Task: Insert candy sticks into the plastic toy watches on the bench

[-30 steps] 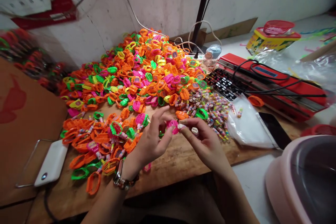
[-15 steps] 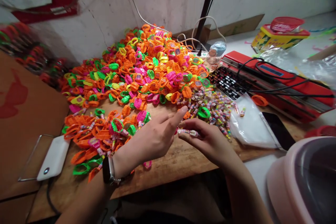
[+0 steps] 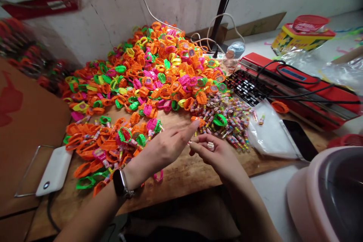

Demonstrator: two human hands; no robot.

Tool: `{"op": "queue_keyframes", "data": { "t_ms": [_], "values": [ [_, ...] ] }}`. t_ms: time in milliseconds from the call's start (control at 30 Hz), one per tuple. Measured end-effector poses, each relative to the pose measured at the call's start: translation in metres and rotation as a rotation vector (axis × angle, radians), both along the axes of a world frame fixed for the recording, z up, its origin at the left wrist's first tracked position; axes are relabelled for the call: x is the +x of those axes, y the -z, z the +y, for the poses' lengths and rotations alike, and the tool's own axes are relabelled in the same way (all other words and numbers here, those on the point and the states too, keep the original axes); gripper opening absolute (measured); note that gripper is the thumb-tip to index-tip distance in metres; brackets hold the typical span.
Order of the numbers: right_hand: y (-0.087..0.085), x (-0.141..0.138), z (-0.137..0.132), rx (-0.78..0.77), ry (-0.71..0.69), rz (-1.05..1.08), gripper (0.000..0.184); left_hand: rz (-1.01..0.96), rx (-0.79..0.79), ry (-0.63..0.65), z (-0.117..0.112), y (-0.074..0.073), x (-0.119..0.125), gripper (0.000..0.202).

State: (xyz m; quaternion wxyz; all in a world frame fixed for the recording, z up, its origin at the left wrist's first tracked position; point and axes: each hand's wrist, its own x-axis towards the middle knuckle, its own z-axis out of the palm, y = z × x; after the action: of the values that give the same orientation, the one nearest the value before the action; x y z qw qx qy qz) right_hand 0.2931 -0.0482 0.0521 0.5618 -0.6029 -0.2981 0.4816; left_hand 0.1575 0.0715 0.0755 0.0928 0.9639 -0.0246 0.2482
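Note:
Over the wooden table, my left hand [image 3: 167,143] and my right hand [image 3: 214,155] meet. A small wrapped candy roll [image 3: 210,146] is pinched in my right hand, its pale end poking out between the fingers. My left thumb points up and away, while the left fingers curl out of sight; what they hold is hidden. Behind my right hand lies a pile of candy rolls [image 3: 232,117] with a green toy watch [image 3: 220,120] on it. Beyond my left hand rises a big heap of plastic toy watches [image 3: 159,72]. A smaller group of toy watches with candy rolls [image 3: 110,140] spreads left of my left wrist.
At right are a plastic bag [image 3: 269,132], a phone [image 3: 299,140], a red sealing machine [image 3: 306,83] with a black cord, and a pink bin [image 3: 300,189]. A white device [image 3: 55,170] and a cardboard box [image 3: 31,121] stand left. A dark pole [image 3: 222,11] rises behind.
My right hand has turned and drawn slightly left and down, so less of the candy roll shows. My left hand stays almost in place. The view has shifted slightly.

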Motion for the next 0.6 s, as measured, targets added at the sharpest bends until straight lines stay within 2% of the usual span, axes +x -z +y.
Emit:
{"op": "queue_keyframes", "data": {
  "t_ms": [133,300,400,500,600],
  "values": [
    [0.008,-0.006,-0.001,0.012,-0.019,-0.031,0.037,-0.056,-0.004,0.024,0.004,0.009,-0.004,0.074],
    [0.012,-0.014,-0.003,0.02,-0.211,-0.058,0.036,-0.05,0.043,0.021,0.006,0.017,-0.016,0.074],
    [0.011,-0.022,-0.003,0.0,-0.29,0.028,0.035,0.013,-0.013,0.042,0.01,0.021,-0.031,0.07],
    [0.017,-0.033,0.002,-0.031,-0.257,0.152,0.029,0.046,-0.109,0.032,0.017,0.029,-0.045,0.066],
    [0.028,-0.045,0.009,-0.063,-0.194,0.211,0.029,0.028,-0.154,0.036,0.02,0.037,-0.05,0.071]
  ]
}}
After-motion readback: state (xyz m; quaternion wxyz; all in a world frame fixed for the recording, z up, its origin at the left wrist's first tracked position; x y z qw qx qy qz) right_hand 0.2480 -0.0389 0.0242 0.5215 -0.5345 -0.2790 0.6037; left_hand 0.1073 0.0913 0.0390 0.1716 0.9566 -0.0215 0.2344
